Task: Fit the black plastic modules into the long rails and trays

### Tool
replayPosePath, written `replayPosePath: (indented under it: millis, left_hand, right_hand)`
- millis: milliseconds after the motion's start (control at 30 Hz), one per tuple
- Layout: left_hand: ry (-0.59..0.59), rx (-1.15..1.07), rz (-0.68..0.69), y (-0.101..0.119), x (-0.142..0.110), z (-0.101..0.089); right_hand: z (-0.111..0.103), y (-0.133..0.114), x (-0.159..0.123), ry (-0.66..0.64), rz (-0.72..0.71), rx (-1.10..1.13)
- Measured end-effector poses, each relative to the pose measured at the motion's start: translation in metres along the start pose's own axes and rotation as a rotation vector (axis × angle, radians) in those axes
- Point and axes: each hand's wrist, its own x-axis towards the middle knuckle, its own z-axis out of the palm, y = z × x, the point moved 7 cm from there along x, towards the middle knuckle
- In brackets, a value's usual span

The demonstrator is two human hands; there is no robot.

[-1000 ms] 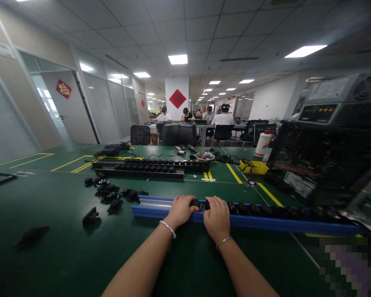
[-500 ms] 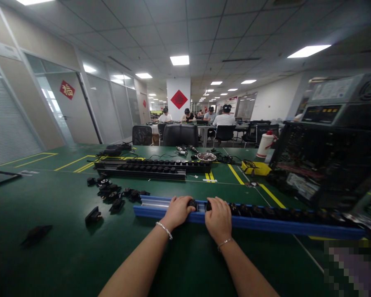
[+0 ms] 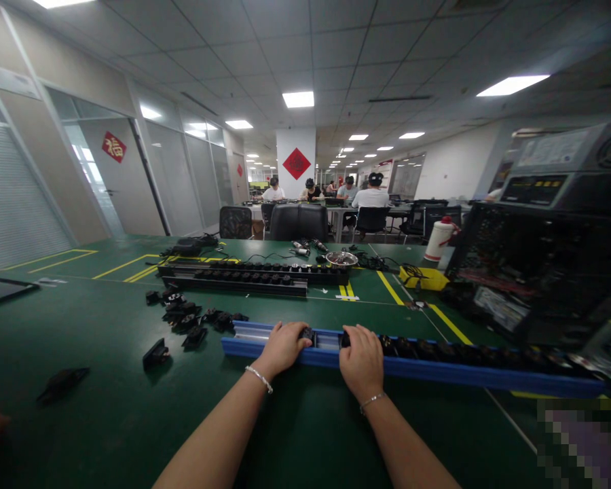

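Two bare hands meet at a long blue channel-shaped rail (image 3: 489, 380) lying across the green tabletop (image 3: 265, 428), its pale metallic inner strip (image 3: 253, 331) exposed at the left end. Your left hand (image 3: 284, 348), a silvery beaded bracelet (image 3: 258, 379) at the wrist, has its grip closed on a small black blocky module (image 3: 308, 334) set in the channel. Your right hand (image 3: 361, 360), wearing a thin chain bracelet (image 3: 371, 403), curls over the rail at a second black module (image 3: 345, 339); whether that grip is clenched or merely resting cannot be told from this angle. A bare stretch of channel separates the two modules. On the far side of your right hand, a close row of black modules (image 3: 422, 348) lines the rail toward its right end. Loose black pieces (image 3: 180, 314) lie heaped near the rail's left end, with a single angular black piece (image 3: 156, 354) nearer you. Beyond the rail, two black rails (image 3: 254, 288) stretch side by side, near a shiny metal dish (image 3: 341, 259) and a bright yellow plastic tray (image 3: 430, 279). A white bottle with a red cap (image 3: 438, 241) stands beside the dark computer case (image 3: 529, 258) at right.
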Motion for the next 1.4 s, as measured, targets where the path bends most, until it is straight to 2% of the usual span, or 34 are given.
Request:
replayPosePath:
  millis: [433,667,1400]
  left_hand:
    - [0.009,0.025,0.0,-0.02,-0.005,-0.011]
    - [-0.021,0.074,-0.029,-0.034,-0.007,-0.014]
    - [-0.049,0.039,-0.115,-0.08,-0.016,-0.037]
  right_hand:
    - [0.001,0.001,0.0,-0.012,0.016,-0.002]
    - [0.002,0.002,0.0,-0.01,0.015,-0.022]
    - [0.001,0.0,0.0,0.001,0.001,-0.015]
